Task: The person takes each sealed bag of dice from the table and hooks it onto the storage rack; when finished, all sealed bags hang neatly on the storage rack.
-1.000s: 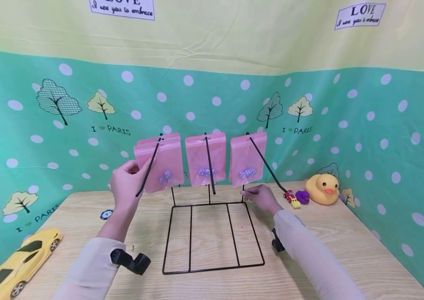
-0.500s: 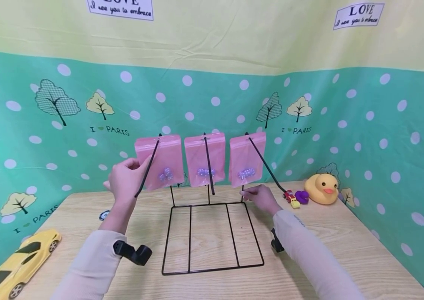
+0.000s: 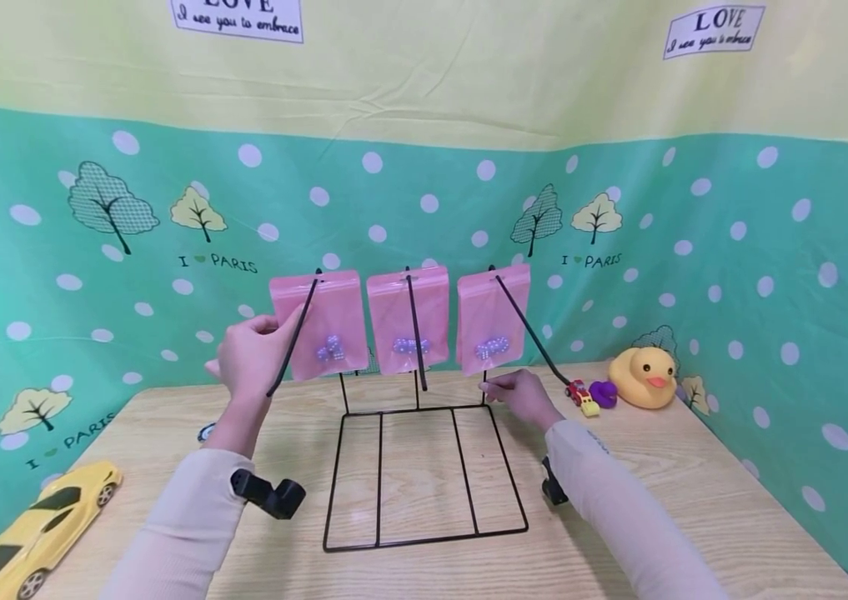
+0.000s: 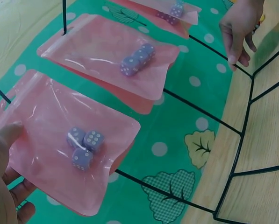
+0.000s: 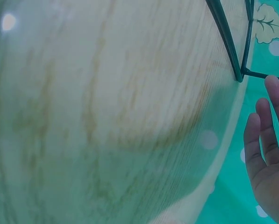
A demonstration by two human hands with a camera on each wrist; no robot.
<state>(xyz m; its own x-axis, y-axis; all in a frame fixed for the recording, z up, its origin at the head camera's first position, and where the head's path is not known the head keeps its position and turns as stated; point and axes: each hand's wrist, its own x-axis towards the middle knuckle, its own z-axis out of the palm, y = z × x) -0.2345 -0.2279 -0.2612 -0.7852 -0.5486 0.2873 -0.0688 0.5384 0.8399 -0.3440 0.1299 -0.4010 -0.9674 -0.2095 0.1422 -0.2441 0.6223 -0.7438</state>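
Observation:
A black wire display rack (image 3: 427, 542) stands on the table, with pink zip bags on its three hooks. My left hand (image 3: 249, 354) pinches the left pink zip bag (image 3: 344, 317), thumb on its front and fingers behind it. Several lilac dice (image 4: 83, 147) show through that bag in the left wrist view. My right hand (image 3: 524, 396) pinches the rack's right upright near its base. Between the hands hang the middle pink bag (image 3: 389, 312) and the right pink bag (image 3: 479, 312), also with dice. More bags lie behind the front ones, mostly hidden.
A yellow toy car (image 3: 41, 533) lies at the front left of the wooden table (image 3: 581, 533). A yellow rubber duck (image 3: 641, 379), a small purple duck (image 3: 604, 394) and a red-and-yellow toy car (image 3: 583, 398) sit at the back right. A patterned curtain (image 3: 424, 204) stands behind the rack.
The left front bag has moved back along its hook against the bag behind it, my left hand moving with it. My right hand has stayed on the rack.

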